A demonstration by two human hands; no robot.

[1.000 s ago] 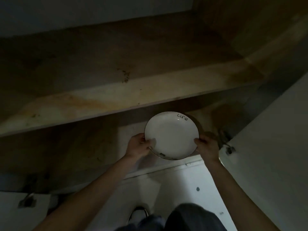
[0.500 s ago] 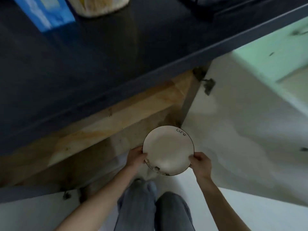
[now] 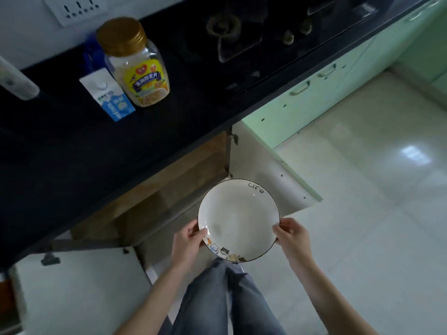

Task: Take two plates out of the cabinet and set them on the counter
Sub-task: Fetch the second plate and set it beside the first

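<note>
White plate (image 3: 238, 220) gets held by both rims, left hand (image 3: 187, 240) and right hand (image 3: 291, 236) each keeping a tight grip, in front of the open cabinet (image 3: 169, 189) below the black surface (image 3: 72, 153).

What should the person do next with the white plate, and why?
Probably lift the plate up and forward onto the dark counter. The left hand and right hand grip its rim, it is out of the open cabinet, and bare countertop lies in front of the jar and carton.
</note>
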